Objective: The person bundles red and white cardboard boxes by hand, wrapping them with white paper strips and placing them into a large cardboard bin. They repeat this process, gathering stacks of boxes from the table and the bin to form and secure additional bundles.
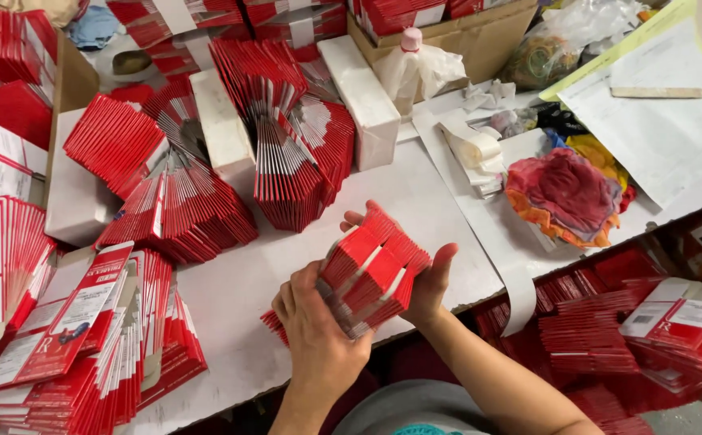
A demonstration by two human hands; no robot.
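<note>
Both hands are up over the near edge of the white worktable (415, 193), clamped on one fanned stack of flat red cartons (371, 270). The left hand (315, 334) wraps the stack's lower end, fingers curled tight; the right hand (427, 282) cups it from behind, thumb up along the far side, fingertips poking out at the top. The stack is held off the surface — tilted, cartons splayed.

At the near left corner, a heap of printed red-and-white carton blanks (85, 338) hangs over the edge. Past the hands, mid-table, long fanned rows of red cartons (286, 153) lean against white blocks (363, 101). To the right, a crumpled red and orange rag (564, 197) lies beside a paper strip roll (472, 149). At the far edge — a bottle with a pink cap (410, 44), wrapped in white, against a cardboard box (480, 36).
</note>
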